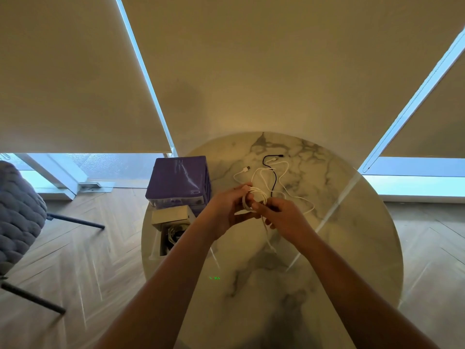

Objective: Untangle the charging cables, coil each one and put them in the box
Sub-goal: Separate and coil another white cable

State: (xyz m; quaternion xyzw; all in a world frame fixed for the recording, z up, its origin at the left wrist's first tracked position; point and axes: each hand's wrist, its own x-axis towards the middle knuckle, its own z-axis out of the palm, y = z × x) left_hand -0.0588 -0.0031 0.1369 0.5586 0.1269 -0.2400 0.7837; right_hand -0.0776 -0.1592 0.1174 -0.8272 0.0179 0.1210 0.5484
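White cable coil (254, 199) in curled fingers of left hand (226, 210) and right hand (284, 217).

Two bare forearms are seen from above, with the left hand (227, 207) and right hand (284, 217) uncovered. No sleeves, rings, watches or bracelets are worn; both arms are shown unclothed to the frame's edge.

Domestic living or dining room. Evidence: round marble worktop (352, 222) standing on herringbone wood floor (83, 260); grey padded chair (17, 212) with dark metal legs off its left edge; beige roller blinds (75, 71) drawn over floor-level windows (415, 172) beyond its far edge.
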